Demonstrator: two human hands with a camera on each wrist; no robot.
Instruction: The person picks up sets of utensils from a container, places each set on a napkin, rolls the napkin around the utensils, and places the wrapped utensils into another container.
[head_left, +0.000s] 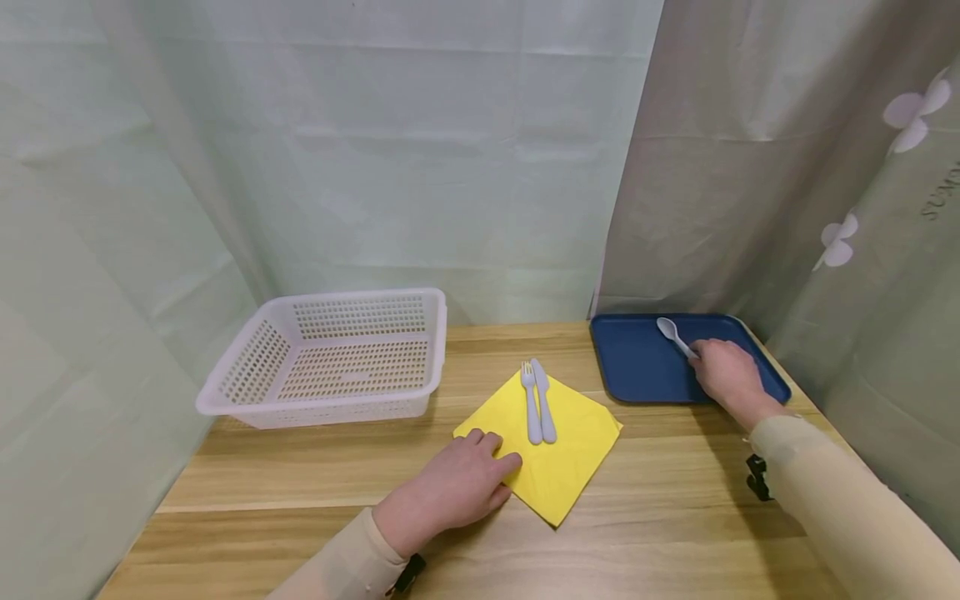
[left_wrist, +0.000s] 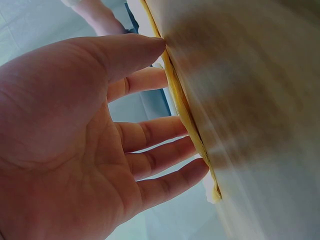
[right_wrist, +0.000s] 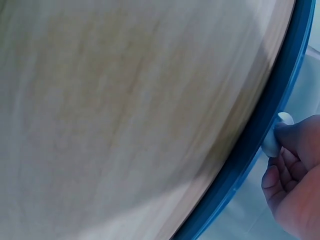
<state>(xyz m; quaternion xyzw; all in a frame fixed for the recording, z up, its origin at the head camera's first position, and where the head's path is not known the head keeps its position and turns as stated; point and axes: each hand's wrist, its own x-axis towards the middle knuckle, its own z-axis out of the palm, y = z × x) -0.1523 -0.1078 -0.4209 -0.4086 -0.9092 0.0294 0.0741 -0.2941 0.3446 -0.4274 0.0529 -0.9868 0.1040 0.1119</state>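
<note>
Over the blue tray (head_left: 637,373), my right hand (head_left: 727,373) pinches the handle of a pale grey spoon (head_left: 677,340). The spoon's bowl points to the back left. In the right wrist view, thumb and fingers close round the spoon handle (right_wrist: 270,145) beside the tray's edge. My left hand (head_left: 456,485) rests its fingertips on the left corner of a folded yellow napkin (head_left: 573,467). In the left wrist view its fingers are spread and fairly straight, fingertips along the napkin's edge (left_wrist: 182,107). On the napkin a grey fork (head_left: 532,408) and a grey knife (head_left: 546,407) lie side by side.
A white perforated basket (head_left: 322,410) stands at the back left of the wooden table (head_left: 645,517). Pale curtains (head_left: 420,167) hang close behind the table and along both sides. The tray lies at the back right, near the right-hand curtain.
</note>
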